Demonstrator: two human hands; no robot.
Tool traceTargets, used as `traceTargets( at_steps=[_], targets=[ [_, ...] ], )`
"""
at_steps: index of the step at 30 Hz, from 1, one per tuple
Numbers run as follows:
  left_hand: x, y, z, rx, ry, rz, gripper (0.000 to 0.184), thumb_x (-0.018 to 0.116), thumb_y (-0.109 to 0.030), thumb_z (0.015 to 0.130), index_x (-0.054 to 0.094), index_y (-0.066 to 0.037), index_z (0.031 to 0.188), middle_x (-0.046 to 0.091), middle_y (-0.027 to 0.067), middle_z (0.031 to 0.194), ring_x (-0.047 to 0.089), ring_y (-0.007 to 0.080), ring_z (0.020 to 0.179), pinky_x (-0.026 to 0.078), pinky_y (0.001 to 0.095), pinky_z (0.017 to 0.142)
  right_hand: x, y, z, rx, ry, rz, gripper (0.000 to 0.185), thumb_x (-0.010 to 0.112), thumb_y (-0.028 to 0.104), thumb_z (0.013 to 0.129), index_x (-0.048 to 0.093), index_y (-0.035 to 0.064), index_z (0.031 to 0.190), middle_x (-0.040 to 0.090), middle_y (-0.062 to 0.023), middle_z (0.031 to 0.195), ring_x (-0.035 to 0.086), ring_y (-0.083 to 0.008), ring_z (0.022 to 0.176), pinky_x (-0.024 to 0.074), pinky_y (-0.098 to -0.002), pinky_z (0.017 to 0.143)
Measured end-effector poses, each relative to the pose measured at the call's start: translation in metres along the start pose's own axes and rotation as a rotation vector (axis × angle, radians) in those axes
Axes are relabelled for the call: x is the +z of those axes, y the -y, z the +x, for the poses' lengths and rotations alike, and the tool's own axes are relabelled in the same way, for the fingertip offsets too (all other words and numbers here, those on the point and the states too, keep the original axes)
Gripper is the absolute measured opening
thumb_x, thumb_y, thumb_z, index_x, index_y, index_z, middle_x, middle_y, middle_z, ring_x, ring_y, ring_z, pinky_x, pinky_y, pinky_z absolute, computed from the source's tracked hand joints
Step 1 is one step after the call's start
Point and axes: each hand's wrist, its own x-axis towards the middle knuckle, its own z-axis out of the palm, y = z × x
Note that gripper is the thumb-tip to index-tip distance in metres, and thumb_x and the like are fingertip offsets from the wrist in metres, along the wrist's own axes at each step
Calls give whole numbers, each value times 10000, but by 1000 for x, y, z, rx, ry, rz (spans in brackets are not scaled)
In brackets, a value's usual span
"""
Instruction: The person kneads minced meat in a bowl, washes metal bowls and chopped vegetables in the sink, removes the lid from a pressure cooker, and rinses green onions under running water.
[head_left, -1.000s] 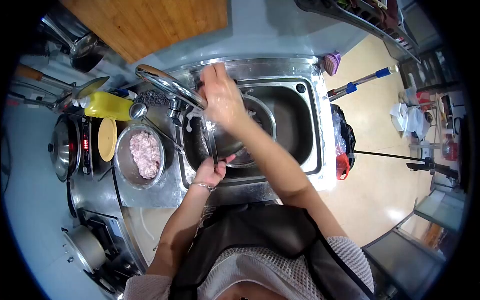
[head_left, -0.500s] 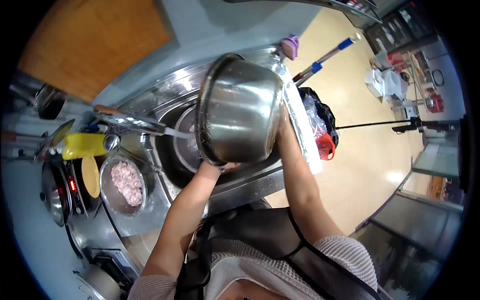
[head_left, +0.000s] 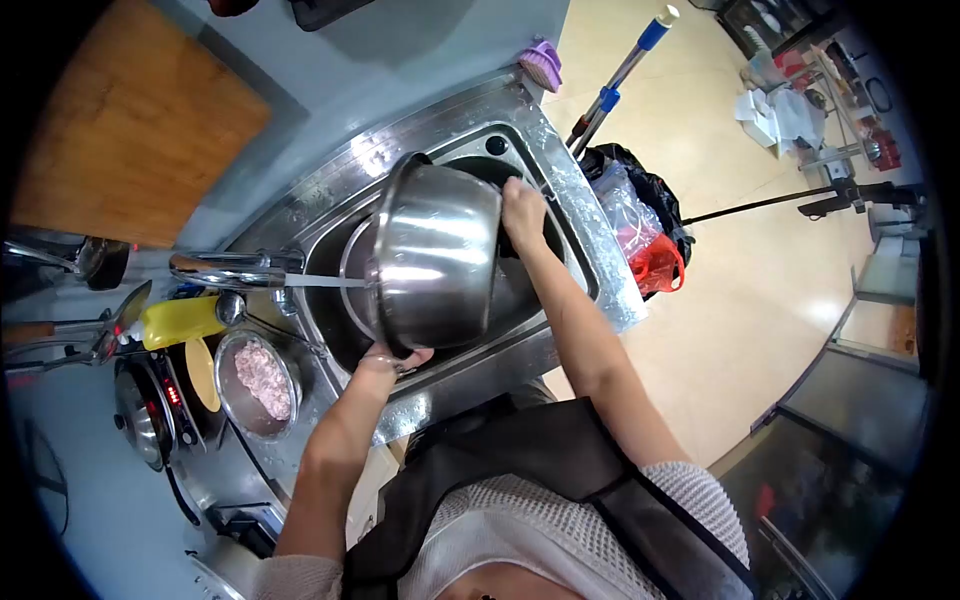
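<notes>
Steel pot [head_left: 440, 260] tipped on its side over the sink [head_left: 600, 250], mouth toward the tap [head_left: 230, 268], water stream [head_left: 325, 282] running to its rim. Left hand [head_left: 392, 361] gripping rim by the sink's near edge. Right hand [head_left: 523, 212] at pot base, fingers partly hidden, can't tell if gripping. Bowl [head_left: 238, 407] of mince [head_left: 262, 378] beyond sink's left edge.

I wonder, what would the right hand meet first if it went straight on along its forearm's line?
Probably the sink's far edge, near the black round hole, though depth is unclear and the right hand might pass above it.
</notes>
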Motion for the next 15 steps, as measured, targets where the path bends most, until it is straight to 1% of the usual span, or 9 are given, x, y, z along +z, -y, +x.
traceTargets(
  at_steps=[3, 5, 6, 7, 8, 11, 12, 13, 15],
  targets=[
    [-21, -2, -39, 52, 5, -137, 267, 411, -293, 841, 567, -114, 963, 587, -22, 776, 549, 107, 648, 481, 255, 550, 25, -24, 1, -152, 168, -284, 380, 404, 296, 828, 582, -23, 722, 561, -262, 740, 551, -410, 721, 438, -465, 676],
    [-39, -4, -58, 116, 15, -318, 287, 403, -292, 844, 567, -107, 988, 601, -19, 811, 559, 107, 675, 497, 260, 572, 29, -29, 4, -221, 423, -592, 338, 428, 306, 827, 589, 34, 707, 606, -201, 764, 597, -359, 695, 483, -433, 637],
    [-11, 0, -73, -11, 315, -210, 345, 416, -309, 840, 548, -60, 1040, 600, -15, 792, 552, 116, 635, 491, 252, 579, 29, -21, 11, -280, 411, -581, 326, 449, 332, 820, 588, 41, 779, 600, -196, 816, 592, -354, 732, 482, -426, 665],
    [-19, -12, -73, -4, 326, -216, 345, 416, -309, 840, 548, -60, 1040, 600, -15, 792, 552, 116, 635, 491, 252, 579, 25, -4, 18, -341, 402, -571, 335, 469, 358, 812, 588, 47, 851, 593, -191, 868, 588, -349, 769, 481, -418, 694],
    [-37, -28, -75, -91, 216, -192, 366, 402, -306, 849, 523, -30, 1057, 603, -2, 784, 568, 137, 650, 493, 259, 541, 19, 15, 32, -435, 353, -544, 365, 479, 386, 806, 566, 48, 915, 575, -190, 918, 572, -345, 819, 469, -410, 734],
    [-1, -14, -95, 368, -208, 45, 277, 377, -136, 847, 446, 55, 1035, 571, 126, 873, 583, 213, 718, 502, 302, 536, 18, 62, 72, -853, 72, -383, 455, 495, 435, 799, 526, 44, 1028, 525, -195, 1043, 524, -333, 947, 418, -386, 841],
    [10, -14, -99, 488, -332, 142, 250, 368, -80, 846, 420, 84, 1028, 560, 168, 903, 589, 238, 741, 505, 316, 535, 14, 74, 71, -855, 49, -444, 469, 484, 440, 806, 517, 39, 1047, 526, -198, 1054, 515, -348, 965, 402, -388, 858],
    [15, -20, -104, 524, -487, 203, 178, 390, -27, 818, 436, 86, 947, 554, 177, 861, 579, 182, 656, 471, 240, 417, 4, 89, 68, -776, 175, -386, 504, 467, 457, 810, 504, 26, 1070, 526, -206, 1062, 502, -361, 989, 385, -388, 875],
    [7, -27, -112, 708, -451, 362, 154, 423, 35, 766, 426, 72, 916, 542, 180, 833, 595, 215, 701, 510, 280, 476, -19, 112, 57, -506, 547, -170, 595, 425, 503, 816, 474, -5, 1119, 522, -231, 1074, 471, -384, 1039, 350, -384, 910]
  ],
)
